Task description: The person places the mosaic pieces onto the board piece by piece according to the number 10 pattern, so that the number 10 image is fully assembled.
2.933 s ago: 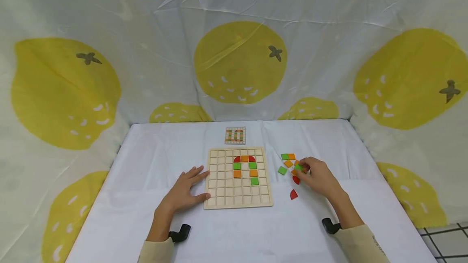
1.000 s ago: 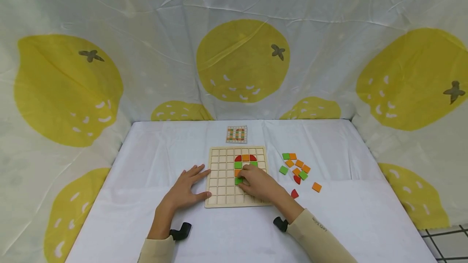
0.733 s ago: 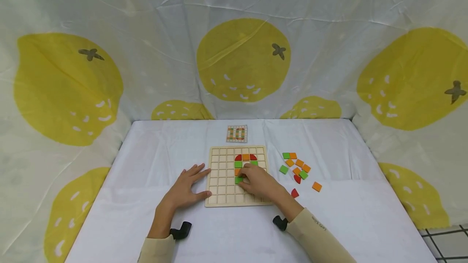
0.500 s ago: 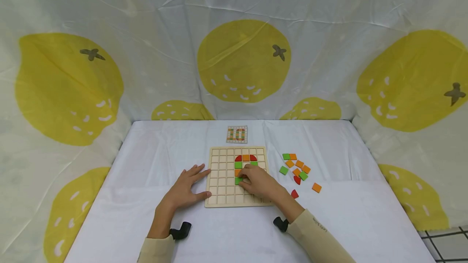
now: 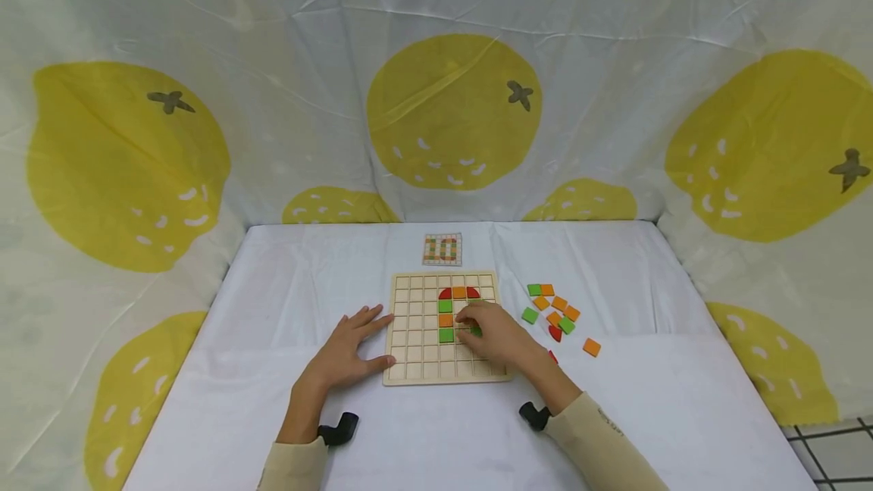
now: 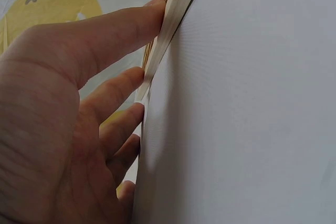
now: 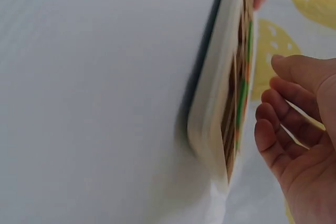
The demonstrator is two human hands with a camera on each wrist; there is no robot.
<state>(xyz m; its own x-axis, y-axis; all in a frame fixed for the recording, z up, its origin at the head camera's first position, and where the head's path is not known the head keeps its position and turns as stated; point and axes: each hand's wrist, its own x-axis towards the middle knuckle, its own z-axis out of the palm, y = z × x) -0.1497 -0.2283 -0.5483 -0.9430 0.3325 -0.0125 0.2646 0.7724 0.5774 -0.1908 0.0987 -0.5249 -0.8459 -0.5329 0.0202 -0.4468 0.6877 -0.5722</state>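
Observation:
A pale wooden grid board (image 5: 412, 362) lies on the white cloth, with red, orange and green tiles forming an arch. The arch's left side runs down from a red quarter-circle tile (image 5: 445, 294) through green and orange to a green tile (image 5: 446, 335). My left hand (image 5: 344, 351) has its fingers spread, fingertips and thumb touching the board's left edge. Over the board's right part hovers my right hand (image 5: 501, 336), hiding some of the arch's right side. In the right wrist view this hand (image 7: 304, 129) is raised off the tiles, fingers loosely bent around nothing.
Behind the board lies a small pattern card (image 5: 442, 249). To the right are several loose tiles, among them a green square (image 5: 530, 316), an orange square (image 5: 592, 347) and a red quarter-circle (image 5: 555, 333). A lemon-print curtain (image 5: 586, 97) surrounds the table.
My right hand went from the loose tiles to the board and set a green square at the foot of the arch's left side. It has let go and drawn slightly right. The left hand stays put.

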